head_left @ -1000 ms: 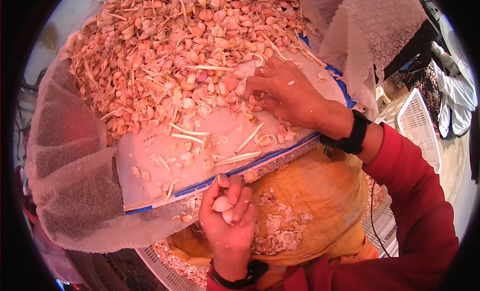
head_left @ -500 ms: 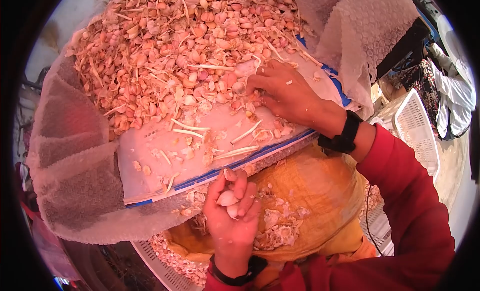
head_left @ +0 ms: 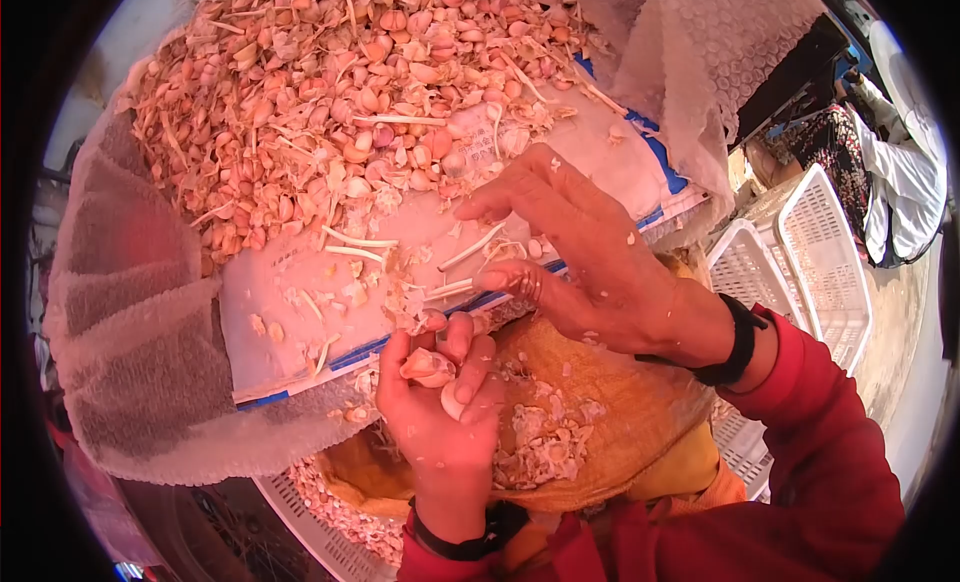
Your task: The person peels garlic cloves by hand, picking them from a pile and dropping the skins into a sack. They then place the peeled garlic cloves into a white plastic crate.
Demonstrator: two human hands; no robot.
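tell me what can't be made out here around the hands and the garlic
Head view only:
- Left hand: curled fingers cover much of the garlic cloves, so their count is unclear.
- Right hand: its palm side is turned away, so whether it holds anything is unclear.
- Yellow sack: lower part hidden behind the red sleeve.
- Garlic pile: cut off by the top edge.

Sleeves: red long sleeves on both arms, pushed back short of the wrists.
Right wrist: broad black band worn snug, just ahead of the red cuff.
Left wrist: similar black band at the cuff's edge.
Left hand (head_left: pixel 440 422): bare, ungloved.
Right hand (head_left: pixel 590 262): bare, dotted with pale papery flecks.
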